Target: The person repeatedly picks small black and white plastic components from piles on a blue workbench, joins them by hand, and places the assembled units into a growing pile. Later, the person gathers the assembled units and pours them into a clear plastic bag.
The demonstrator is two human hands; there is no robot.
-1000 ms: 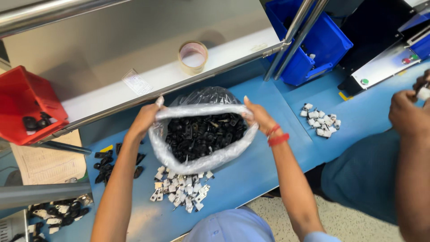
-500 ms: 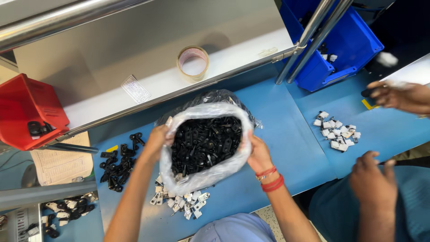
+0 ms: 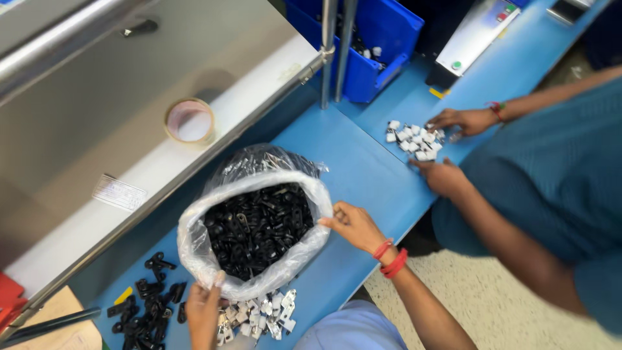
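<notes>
A clear plastic bag (image 3: 194, 253) full of small black plastic parts (image 3: 256, 227) stands open on the blue table (image 3: 363, 175). My left hand (image 3: 204, 311) pinches the bag's rolled rim at its near left side. My right hand (image 3: 353, 225) grips the rim at the right; red bands circle that wrist. A pile of small white clips (image 3: 259, 314) lies just in front of the bag. Loose black parts (image 3: 146, 304) lie to its left.
A co-worker in blue at the right has both hands (image 3: 463, 120) around another pile of white clips (image 3: 414, 139). A tape roll (image 3: 189, 120) rests on the grey shelf. A blue bin (image 3: 379, 32) and a metal post (image 3: 330, 52) stand behind.
The view has swung left and closer. My left hand slid down to the bag's near rim. The co-worker's hands came down onto the white clip pile at the right.
</notes>
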